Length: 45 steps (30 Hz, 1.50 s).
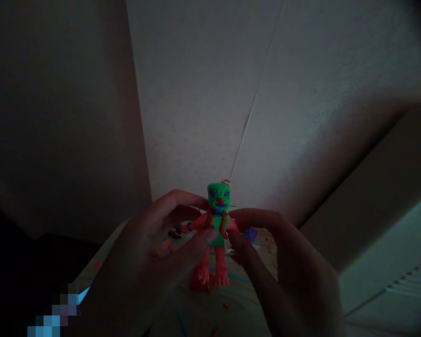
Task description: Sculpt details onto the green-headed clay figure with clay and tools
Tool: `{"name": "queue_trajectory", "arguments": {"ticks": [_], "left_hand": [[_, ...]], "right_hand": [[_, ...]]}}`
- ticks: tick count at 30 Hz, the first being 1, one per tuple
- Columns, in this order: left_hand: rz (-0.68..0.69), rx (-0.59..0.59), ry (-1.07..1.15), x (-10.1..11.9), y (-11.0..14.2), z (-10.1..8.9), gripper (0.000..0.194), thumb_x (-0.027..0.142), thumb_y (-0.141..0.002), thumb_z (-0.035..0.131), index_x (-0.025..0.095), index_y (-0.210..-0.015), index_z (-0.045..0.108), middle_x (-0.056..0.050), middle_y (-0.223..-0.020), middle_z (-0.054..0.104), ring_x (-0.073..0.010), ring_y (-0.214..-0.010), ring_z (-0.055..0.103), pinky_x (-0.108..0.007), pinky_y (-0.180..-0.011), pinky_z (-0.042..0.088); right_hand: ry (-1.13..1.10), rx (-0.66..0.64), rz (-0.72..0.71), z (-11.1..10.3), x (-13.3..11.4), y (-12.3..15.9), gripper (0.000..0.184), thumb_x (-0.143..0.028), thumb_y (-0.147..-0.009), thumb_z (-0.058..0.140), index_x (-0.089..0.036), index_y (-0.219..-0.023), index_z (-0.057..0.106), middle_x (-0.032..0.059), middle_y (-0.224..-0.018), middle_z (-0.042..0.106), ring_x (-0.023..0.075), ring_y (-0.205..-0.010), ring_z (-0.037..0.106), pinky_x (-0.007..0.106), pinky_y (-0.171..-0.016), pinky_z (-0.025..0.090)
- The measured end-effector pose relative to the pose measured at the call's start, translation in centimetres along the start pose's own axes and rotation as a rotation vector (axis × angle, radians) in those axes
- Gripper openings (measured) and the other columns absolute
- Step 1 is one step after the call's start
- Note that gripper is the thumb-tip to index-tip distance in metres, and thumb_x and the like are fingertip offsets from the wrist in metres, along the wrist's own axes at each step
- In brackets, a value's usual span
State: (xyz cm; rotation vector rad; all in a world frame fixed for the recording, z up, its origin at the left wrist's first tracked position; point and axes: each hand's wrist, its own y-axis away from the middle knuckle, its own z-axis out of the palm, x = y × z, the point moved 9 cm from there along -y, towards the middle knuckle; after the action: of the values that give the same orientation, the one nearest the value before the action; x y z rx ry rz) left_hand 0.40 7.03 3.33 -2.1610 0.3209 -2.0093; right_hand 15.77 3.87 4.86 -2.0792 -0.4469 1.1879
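A small modelling-clay figure (216, 238) is held upright between my two hands above the table. Its head and torso are green, its arms and legs pinkish red, with purple eyes, a red nose and red strips down the chest. My left hand (161, 248) is closed on it, thumb across the lower torso and index finger behind the neck. My right hand (277, 252) pinches the figure's arm on the right side, thumb in front and index finger at the shoulder. That arm's lower part is hidden by my fingers.
On the wooden table (199, 318) lie a red clay lump (199, 280), a purple lump (250, 235), an orange lump (166, 248), blue sticks (239, 278) and small red scraps (225, 306). A pale wall (203, 117) rises behind the table. The light is dim.
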Motion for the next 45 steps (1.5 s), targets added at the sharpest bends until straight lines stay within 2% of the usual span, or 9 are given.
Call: {"name": "queue_trajectory", "arguments": {"ticks": [3,8,11,16,22,27,34,40,45], "left_hand": [[0.024,0.008,0.001,0.25,0.03,-0.06,0.011,0.029,-0.073,0.071,0.024,-0.083,0.069,0.001,-0.090,0.075,-0.0210,-0.087,0.072,-0.023,-0.070,0.057],[0.050,-0.032,-0.022,0.26,-0.08,0.15,0.009,0.026,-0.075,0.070,0.025,-0.084,0.069,0.003,-0.091,0.075,-0.0178,-0.087,0.071,-0.020,-0.073,0.056],[0.031,-0.034,-0.034,0.03,-0.18,0.12,0.013,0.029,-0.074,0.071,0.025,-0.086,0.069,0.002,-0.092,0.075,-0.0192,-0.088,0.071,-0.020,-0.070,0.056],[0.031,-0.029,-0.027,0.22,-0.19,0.12,0.012,0.031,-0.074,0.070,0.024,-0.084,0.069,0.001,-0.092,0.075,-0.0218,-0.090,0.071,-0.024,-0.074,0.057],[0.016,-0.043,0.027,0.35,0.06,0.34,0.013,0.027,-0.075,0.070,0.022,-0.086,0.067,0.001,-0.090,0.075,-0.0163,-0.085,0.071,-0.019,-0.067,0.054],[-0.033,0.025,0.014,0.66,0.24,0.27,0.006,0.025,-0.076,0.067,0.020,-0.080,0.065,-0.001,-0.093,0.075,-0.0181,-0.088,0.070,-0.024,-0.076,0.053],[-0.088,0.054,0.081,0.27,0.44,0.34,0.008,0.023,-0.075,0.067,0.020,-0.082,0.064,0.000,-0.091,0.075,-0.0169,-0.088,0.070,-0.022,-0.071,0.053],[-0.072,0.054,0.074,0.47,0.49,0.24,0.007,0.022,-0.075,0.068,0.021,-0.081,0.063,0.002,-0.091,0.075,-0.0151,-0.087,0.070,-0.020,-0.071,0.052],[-0.029,0.060,0.066,0.03,0.14,-0.05,0.010,0.026,-0.075,0.070,0.022,-0.082,0.066,0.002,-0.086,0.076,-0.0161,-0.083,0.071,-0.022,-0.071,0.054]], "right_hand": [[-0.010,0.010,0.000,-0.17,-0.08,0.07,0.008,-0.023,-0.084,0.065,-0.027,-0.089,0.069,-0.0031,-0.082,0.074,0.0151,-0.071,0.070,0.024,-0.062,0.057],[-0.031,0.003,-0.015,-0.22,-0.29,0.18,0.009,-0.021,-0.084,0.065,-0.028,-0.089,0.069,-0.0042,-0.080,0.074,0.0143,-0.069,0.070,0.024,-0.063,0.057],[-0.040,0.012,-0.015,-0.30,-0.29,0.16,0.011,-0.020,-0.084,0.065,-0.029,-0.088,0.069,-0.0048,-0.080,0.074,0.0137,-0.069,0.070,0.024,-0.064,0.057],[-0.050,0.040,-0.006,-0.40,-0.14,0.26,0.010,-0.021,-0.084,0.065,-0.028,-0.091,0.069,-0.0034,-0.082,0.075,0.0148,-0.071,0.070,0.024,-0.063,0.057],[-0.066,0.043,-0.031,-0.30,-0.36,0.35,0.012,-0.018,-0.084,0.065,-0.027,-0.089,0.070,-0.0023,-0.081,0.074,0.0148,-0.070,0.069,0.025,-0.063,0.057],[-0.063,0.052,-0.047,-0.44,-0.52,0.30,0.012,-0.017,-0.083,0.066,-0.027,-0.087,0.070,-0.0017,-0.080,0.073,0.0156,-0.071,0.069,0.026,-0.063,0.056],[-0.027,0.055,-0.045,-0.50,-0.62,0.28,0.013,-0.019,-0.084,0.065,-0.027,-0.093,0.069,-0.0014,-0.082,0.074,0.0159,-0.073,0.070,0.026,-0.063,0.055],[-0.032,0.045,-0.071,-0.45,-0.65,0.35,0.013,-0.019,-0.084,0.065,-0.028,-0.091,0.071,-0.0018,-0.082,0.074,0.0159,-0.073,0.070,0.026,-0.063,0.055],[-0.034,0.044,-0.017,-0.45,-0.28,0.43,0.010,-0.023,-0.084,0.065,-0.026,-0.093,0.069,0.0004,-0.083,0.075,0.0173,-0.073,0.070,0.027,-0.062,0.056]]}}
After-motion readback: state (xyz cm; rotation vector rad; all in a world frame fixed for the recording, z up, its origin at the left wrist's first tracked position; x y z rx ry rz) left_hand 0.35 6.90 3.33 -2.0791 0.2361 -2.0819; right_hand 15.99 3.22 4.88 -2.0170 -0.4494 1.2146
